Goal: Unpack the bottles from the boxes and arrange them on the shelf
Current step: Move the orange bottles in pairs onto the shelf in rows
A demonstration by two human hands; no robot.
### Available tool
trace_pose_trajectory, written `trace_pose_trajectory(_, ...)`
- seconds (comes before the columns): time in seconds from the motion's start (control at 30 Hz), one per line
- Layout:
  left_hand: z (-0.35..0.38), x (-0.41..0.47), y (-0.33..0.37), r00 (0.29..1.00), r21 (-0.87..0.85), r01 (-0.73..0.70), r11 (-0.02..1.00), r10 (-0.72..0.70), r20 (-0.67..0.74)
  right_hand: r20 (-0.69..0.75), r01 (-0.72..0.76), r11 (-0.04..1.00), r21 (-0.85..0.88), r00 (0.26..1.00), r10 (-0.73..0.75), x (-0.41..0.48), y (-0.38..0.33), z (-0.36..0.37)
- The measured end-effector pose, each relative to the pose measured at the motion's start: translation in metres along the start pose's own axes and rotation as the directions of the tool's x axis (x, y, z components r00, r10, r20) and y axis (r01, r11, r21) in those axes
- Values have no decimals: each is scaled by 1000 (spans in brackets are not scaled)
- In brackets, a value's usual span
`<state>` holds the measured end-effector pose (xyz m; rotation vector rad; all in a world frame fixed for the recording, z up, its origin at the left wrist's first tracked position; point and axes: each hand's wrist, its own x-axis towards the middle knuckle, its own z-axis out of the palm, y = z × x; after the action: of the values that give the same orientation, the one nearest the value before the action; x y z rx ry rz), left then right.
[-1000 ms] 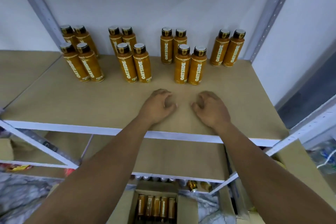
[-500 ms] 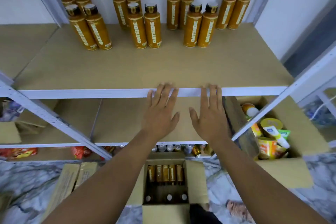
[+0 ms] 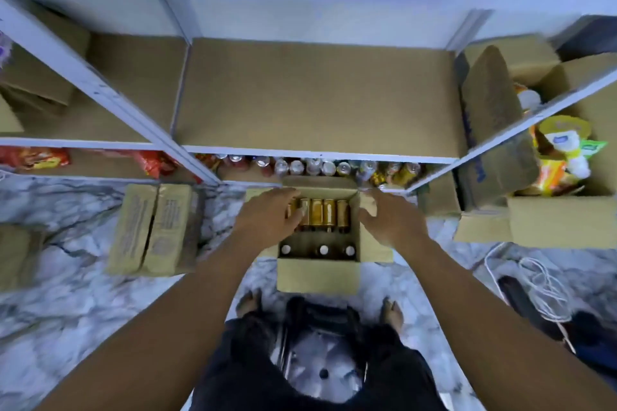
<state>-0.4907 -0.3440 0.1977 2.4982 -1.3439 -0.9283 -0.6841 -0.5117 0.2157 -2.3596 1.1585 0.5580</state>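
Observation:
An open cardboard box (image 3: 317, 274) stands on the marble floor between my feet and the shelving. Inside it, several golden-brown bottles (image 3: 322, 215) stand in a far row, and white caps of others show nearer me. My left hand (image 3: 268, 217) reaches over the box's far left corner, its fingertips at the leftmost bottles; whether it grips one is unclear. My right hand (image 3: 384, 218) hovers with relaxed fingers over the box's right flap. The brown middle shelf (image 3: 317, 100) lies bare above the box. The upper shelf with the arranged bottles is out of view.
A closed carton (image 3: 153, 227) lies on the floor to the left. An open box of mixed packets (image 3: 554, 157) sits on the right. Cans (image 3: 314, 166) line the bottom shelf behind the box. A white cable (image 3: 541, 287) lies at the right. A stool (image 3: 322, 360) is under me.
The view has swung down from the upper shelf to the floor. Both hands have dropped from the shelf edge to the open box of bottles.

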Motion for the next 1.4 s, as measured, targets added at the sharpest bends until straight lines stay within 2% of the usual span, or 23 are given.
trace_pose_trajectory(0.2, 143, 33, -59, 985, -97, 161, 982, -155, 72, 133, 14, 998, 65, 991, -23, 63, 49, 138)
trace_pose_trajectory(0.33, 242, 64, -100, 980, -163, 191, 968, -178, 91, 135, -6, 983, 184, 991, -19, 103, 76, 236)
trace_pose_trajectory(0.53, 355, 122, -144, 992, -241, 127, 962, -118, 53, 95, -54, 955, 293, 995, 27, 172, 110, 356)
trace_pose_trajectory(0.67, 409, 162, -150, 992, -272, 80, 959, -50, 116, 47, -89, 924, 372, 996, 77, 208, 127, 411)
trace_pose_trajectory(0.77, 446, 196, -148, 985, -298, 51, 953, 1, 174, -20, -82, 894, 440, 995, 101, 223, 135, 437)
trace_pose_trajectory(0.87, 468, 228, -145, 976, -237, -35, 971, 85, 202, -140, -8, 875, 484, 986, 87, 228, 137, 448)
trace_pose_trajectory(1.0, 485, 247, -148, 919, -242, -132, 961, 210, 333, -183, 18, 854, 520, 979, 91, 233, 140, 456)
trace_pose_trajectory(1.07, 489, 250, -152, 936, -279, -112, 954, 195, 294, -97, -31, 871, 491, 991, 90, 241, 142, 456)
trace_pose_trajectory(1.13, 488, 251, -157, 973, -297, -53, 954, 116, 199, 50, -86, 918, 387, 996, 72, 254, 143, 458)
trace_pose_trajectory(1.23, 486, 251, -166, 988, -280, -14, 960, 57, 146, 279, -50, 998, 37, 960, 37, 269, 142, 469)
trace_pose_trajectory(1.33, 488, 251, -175, 986, -322, 5, 947, 50, 160, 310, -55, 990, -131, 946, 94, 279, 142, 479)
trace_pose_trajectory(1.4, 488, 251, -179, 987, -339, 22, 941, 34, 157, 257, -53, 990, -130, 963, 85, 285, 143, 477)
